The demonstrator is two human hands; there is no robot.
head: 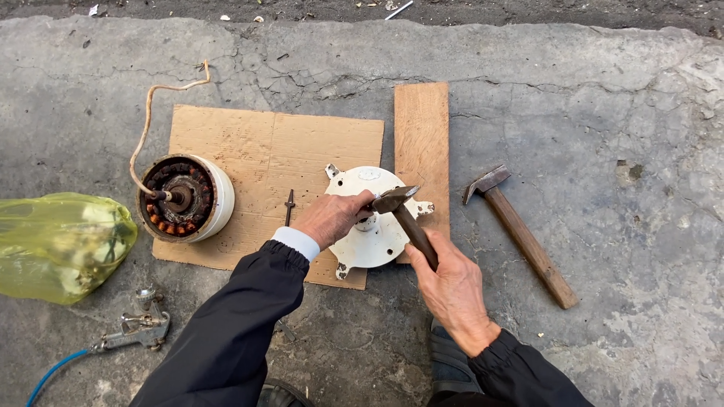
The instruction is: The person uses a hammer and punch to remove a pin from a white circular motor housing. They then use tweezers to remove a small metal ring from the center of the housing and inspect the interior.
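The right hand [452, 290] grips the wooden handle of a steel-headed hammer [403, 215], whose long axis slants up and away to the left, head poised over the white round metal end plate [377, 245]. The left hand [332, 217] rests closed on the plate's hub, beside the hammer head (what it pinches is hidden). Plate lies on cardboard [256, 151] on rough concrete floor [603, 113]; a second hammer [520, 234] lies right of the hands.

Black sleeves [226, 339], white cuff [296, 243]

Right hand [452, 290] gripping wooden-handled hammer [403, 211] over round white metal motor cover [373, 241], left hand [332, 217] steadying it, brown cardboard sheet [256, 151] beneath
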